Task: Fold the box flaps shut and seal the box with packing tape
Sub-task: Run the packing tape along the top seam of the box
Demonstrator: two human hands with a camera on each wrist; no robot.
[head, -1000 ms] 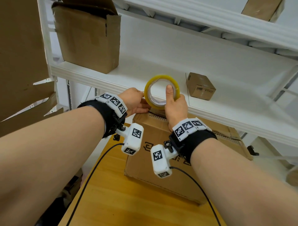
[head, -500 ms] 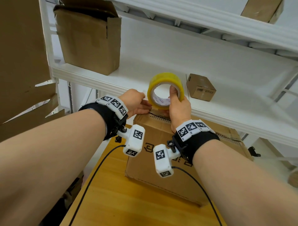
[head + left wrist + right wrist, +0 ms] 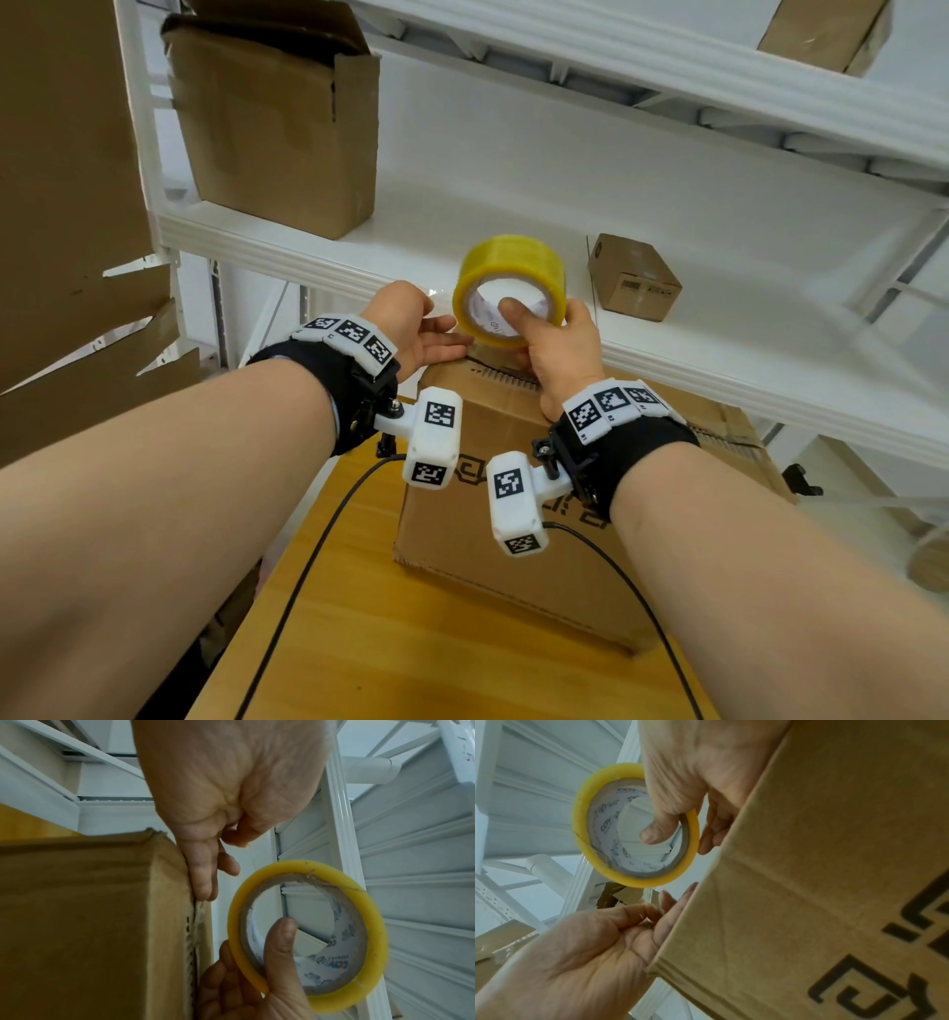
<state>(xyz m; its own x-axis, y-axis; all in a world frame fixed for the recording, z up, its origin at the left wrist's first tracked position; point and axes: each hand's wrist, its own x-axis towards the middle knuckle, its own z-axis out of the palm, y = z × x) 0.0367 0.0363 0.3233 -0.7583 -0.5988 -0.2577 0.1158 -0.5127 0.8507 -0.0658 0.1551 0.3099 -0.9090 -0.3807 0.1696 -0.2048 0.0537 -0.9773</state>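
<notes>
On a yellow wooden table point(image 3: 390, 663) by white metal shelving point(image 3: 667, 360), the right hand point(image 3: 557, 344) grips a yellow tape roll point(image 3: 511, 257) w/ thumb thru its core, while the left hand point(image 3: 411, 329) lays straight fingers on the brown cardboard box point(image 3: 513, 575).

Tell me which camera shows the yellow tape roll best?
The left wrist view: the tape roll shows whole, with its printed core. The head view shows it smaller; in the right wrist view the right hand partly covers it.

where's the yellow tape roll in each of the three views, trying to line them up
Head: the tape roll is at upper centre, held by the right hand above the far top edge of the box.
Left wrist: the roll is at lower right, with the thumb through its core.
Right wrist: the roll is at upper left of centre.
Shared landmark: the right thumb hooked through the roll's core.
</notes>
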